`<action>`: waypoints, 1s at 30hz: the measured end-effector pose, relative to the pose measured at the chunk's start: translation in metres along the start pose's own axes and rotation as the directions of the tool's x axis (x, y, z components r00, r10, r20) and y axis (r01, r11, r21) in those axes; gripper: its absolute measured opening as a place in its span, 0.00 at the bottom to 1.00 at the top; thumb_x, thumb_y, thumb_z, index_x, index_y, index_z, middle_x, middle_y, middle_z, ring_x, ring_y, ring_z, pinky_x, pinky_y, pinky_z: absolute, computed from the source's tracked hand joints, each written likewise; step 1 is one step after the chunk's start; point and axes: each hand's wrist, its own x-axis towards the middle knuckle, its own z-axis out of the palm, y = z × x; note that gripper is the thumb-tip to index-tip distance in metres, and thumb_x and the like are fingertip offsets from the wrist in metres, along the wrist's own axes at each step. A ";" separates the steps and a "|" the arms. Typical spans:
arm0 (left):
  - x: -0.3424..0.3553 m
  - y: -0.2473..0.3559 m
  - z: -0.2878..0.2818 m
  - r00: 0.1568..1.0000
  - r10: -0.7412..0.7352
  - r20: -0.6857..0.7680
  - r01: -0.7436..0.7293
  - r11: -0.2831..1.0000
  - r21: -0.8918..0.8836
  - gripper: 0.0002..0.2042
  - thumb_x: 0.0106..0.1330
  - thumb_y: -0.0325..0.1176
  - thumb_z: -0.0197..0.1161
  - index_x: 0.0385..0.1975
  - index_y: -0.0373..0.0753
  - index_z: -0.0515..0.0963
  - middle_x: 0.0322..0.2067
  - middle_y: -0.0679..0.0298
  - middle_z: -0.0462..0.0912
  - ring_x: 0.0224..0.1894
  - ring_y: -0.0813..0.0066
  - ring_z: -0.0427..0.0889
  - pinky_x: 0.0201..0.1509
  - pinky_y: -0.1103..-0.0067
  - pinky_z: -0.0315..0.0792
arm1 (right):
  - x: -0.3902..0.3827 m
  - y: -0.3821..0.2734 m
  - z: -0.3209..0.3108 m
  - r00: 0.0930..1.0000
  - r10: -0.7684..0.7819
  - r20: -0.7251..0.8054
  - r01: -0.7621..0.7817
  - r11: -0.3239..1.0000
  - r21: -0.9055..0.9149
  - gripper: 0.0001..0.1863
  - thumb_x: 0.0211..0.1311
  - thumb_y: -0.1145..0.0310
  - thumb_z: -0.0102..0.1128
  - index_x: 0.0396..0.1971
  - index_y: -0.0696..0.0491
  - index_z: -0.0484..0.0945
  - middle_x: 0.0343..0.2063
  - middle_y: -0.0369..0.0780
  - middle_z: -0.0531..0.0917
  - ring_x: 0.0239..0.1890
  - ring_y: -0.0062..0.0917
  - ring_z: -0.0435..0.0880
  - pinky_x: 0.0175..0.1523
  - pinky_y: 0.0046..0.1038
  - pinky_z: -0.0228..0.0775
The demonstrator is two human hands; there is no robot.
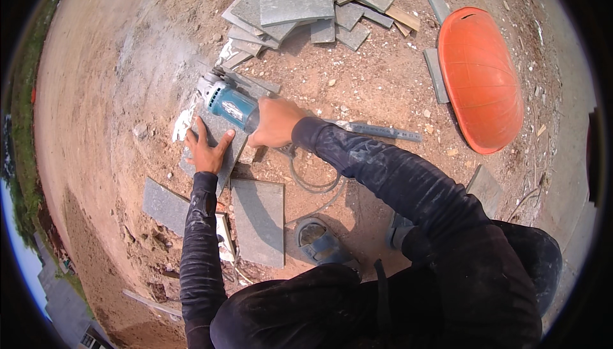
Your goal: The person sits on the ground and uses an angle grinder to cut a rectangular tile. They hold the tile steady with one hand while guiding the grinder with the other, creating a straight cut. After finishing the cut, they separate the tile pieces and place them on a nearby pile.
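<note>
Clasping a tubular blue grinder (231, 106), right hand (278, 122) in snug grip, left hand (207, 154) splayed on flat grey slab (231, 156)

right hand (279, 122) grips blue grinder (232, 106); left hand (207, 154) touches grey tile (216, 128).

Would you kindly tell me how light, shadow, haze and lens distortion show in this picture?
Head view: strong daylight, a dark shadow across the grey tile near the sandal; same head view: black fisheye rim, pavement curving at right, pale haze near the grinder.
</note>
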 end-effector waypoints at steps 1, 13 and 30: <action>0.000 0.000 0.000 1.000 -0.004 0.004 0.004 1.000 0.002 0.52 0.49 0.69 0.65 0.72 0.55 0.50 0.69 0.38 0.45 0.72 0.38 0.41 0.60 0.31 0.36 | 0.001 -0.001 0.000 1.000 -0.003 -0.006 0.003 1.000 -0.001 0.35 0.34 0.56 0.70 0.43 0.66 0.76 0.40 0.56 0.83 0.45 0.44 0.84 0.51 0.35 0.76; 0.002 -0.005 0.003 1.000 0.020 -0.016 -0.021 1.000 -0.021 0.52 0.49 0.69 0.66 0.72 0.55 0.50 0.69 0.37 0.44 0.72 0.37 0.40 0.60 0.31 0.35 | 0.007 -0.006 -0.003 1.000 -0.010 0.020 0.010 1.000 -0.004 0.41 0.35 0.53 0.72 0.47 0.67 0.71 0.45 0.56 0.80 0.49 0.44 0.82 0.55 0.35 0.74; 0.009 -0.021 0.015 0.991 0.115 -0.067 -0.121 0.987 -0.103 0.53 0.47 0.70 0.65 0.72 0.54 0.50 0.69 0.37 0.45 0.72 0.35 0.40 0.59 0.30 0.34 | 0.017 -0.007 0.002 0.998 -0.042 -0.040 0.042 0.999 0.021 0.38 0.35 0.52 0.71 0.42 0.68 0.74 0.38 0.57 0.82 0.43 0.46 0.83 0.50 0.35 0.76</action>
